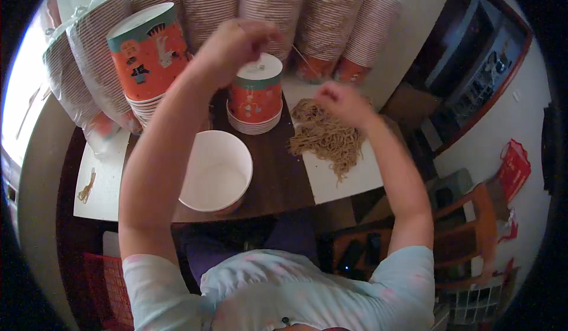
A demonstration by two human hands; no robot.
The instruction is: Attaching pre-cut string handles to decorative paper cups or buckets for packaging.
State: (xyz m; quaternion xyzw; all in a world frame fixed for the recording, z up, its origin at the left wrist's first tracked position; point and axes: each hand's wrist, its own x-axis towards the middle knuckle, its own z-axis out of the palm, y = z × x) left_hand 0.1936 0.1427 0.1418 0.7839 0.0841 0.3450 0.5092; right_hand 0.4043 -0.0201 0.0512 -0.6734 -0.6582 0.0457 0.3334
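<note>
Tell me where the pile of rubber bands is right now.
In the head view, the pile of rubber bands lies on white paper, right of the open white tub, below the right hand.

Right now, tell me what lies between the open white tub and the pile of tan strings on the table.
In the head view, only bare dark wooden tabletop lies between the open white tub and the pile of tan strings; the pile rests on a white sheet.

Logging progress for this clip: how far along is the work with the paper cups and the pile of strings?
Looks mid-way, hedged. Possibly done: an upside-down orange cup stack stands under the hands. In hand: the left hand and right hand pull a thin string between them; grip details are blurred. Left: a pile of strings remains on the white sheet, one open white cup waits, and many sleeved stacks lie behind.
</note>
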